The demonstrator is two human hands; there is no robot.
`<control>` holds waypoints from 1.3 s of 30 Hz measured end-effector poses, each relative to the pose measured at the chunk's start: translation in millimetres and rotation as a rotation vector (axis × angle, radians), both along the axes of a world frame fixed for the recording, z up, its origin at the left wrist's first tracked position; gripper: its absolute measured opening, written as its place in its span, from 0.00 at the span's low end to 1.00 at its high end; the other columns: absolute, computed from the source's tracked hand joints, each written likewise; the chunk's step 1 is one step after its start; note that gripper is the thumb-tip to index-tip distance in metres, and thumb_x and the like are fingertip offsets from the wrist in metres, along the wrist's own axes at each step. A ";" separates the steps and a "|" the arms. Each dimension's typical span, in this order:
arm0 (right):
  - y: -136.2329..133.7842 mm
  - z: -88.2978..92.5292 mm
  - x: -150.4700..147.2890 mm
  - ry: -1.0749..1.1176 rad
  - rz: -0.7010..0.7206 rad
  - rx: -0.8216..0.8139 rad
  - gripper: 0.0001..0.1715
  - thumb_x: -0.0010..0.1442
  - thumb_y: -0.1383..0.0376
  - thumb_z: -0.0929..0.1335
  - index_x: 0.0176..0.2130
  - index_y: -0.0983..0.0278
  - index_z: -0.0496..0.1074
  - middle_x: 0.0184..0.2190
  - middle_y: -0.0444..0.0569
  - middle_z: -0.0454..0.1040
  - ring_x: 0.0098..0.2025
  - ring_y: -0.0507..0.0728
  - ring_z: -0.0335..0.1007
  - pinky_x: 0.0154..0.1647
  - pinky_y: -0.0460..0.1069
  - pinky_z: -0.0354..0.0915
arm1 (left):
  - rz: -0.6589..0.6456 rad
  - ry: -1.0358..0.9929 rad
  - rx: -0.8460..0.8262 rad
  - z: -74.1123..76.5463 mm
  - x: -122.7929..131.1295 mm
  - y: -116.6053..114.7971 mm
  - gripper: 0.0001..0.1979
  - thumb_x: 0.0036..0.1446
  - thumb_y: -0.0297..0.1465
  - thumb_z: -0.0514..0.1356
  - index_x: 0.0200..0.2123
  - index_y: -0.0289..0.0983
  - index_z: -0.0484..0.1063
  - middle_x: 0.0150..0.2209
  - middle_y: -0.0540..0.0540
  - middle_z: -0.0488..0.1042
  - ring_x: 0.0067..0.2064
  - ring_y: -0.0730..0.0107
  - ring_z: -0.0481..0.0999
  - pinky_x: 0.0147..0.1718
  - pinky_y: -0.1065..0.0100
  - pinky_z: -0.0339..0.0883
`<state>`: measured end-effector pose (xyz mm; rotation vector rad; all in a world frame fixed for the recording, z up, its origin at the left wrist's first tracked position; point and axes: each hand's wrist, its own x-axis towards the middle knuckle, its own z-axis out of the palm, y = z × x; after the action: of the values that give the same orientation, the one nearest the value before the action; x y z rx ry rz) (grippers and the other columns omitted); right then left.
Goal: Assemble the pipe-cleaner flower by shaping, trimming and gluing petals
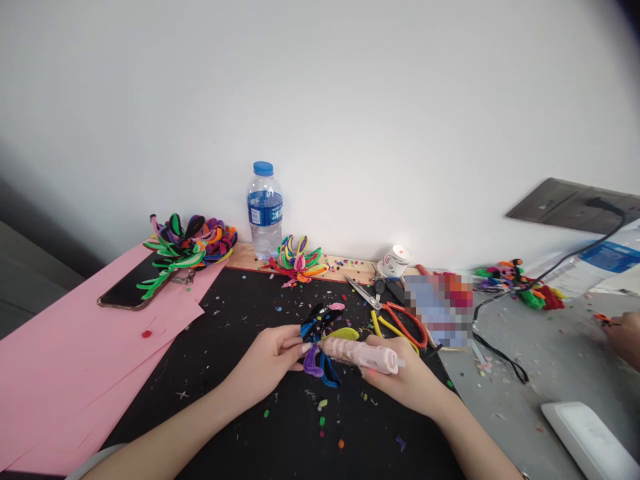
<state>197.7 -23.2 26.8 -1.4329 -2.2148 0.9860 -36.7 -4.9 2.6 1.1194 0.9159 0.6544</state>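
Note:
Between the fingers of my left hand is a flower-like piece of bent pipe cleaners, with black, blue, purple and yellow-green loops. My right hand grips a pale pink glue gun, its nozzle pointing left at the middle of that piece. Whether the nozzle touches it I cannot tell. Both hands are low over the black mat. Just beyond my right hand lie scissors with orange handles and a tool with yellow handles.
Pink paper and a phone lie left. Pipe-cleaner bundles, a water bottle and a white cup line the wall. A black cable and white device are right, near another person's hand.

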 end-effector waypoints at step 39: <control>-0.1 -6.2 1.2 0.009 -0.031 0.029 0.13 0.53 0.66 0.62 0.23 0.63 0.52 0.19 0.38 0.51 0.20 0.46 0.48 0.20 0.43 0.48 | -0.039 -0.018 -0.012 1.7 1.1 -1.8 0.17 0.51 0.35 0.57 0.44 0.36 0.70 0.34 0.48 0.76 0.33 0.68 0.73 0.35 0.68 0.67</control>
<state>199.0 -23.3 20.7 -1.4428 -2.1850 0.9443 -35.7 -6.7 4.3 1.1168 0.8795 0.6253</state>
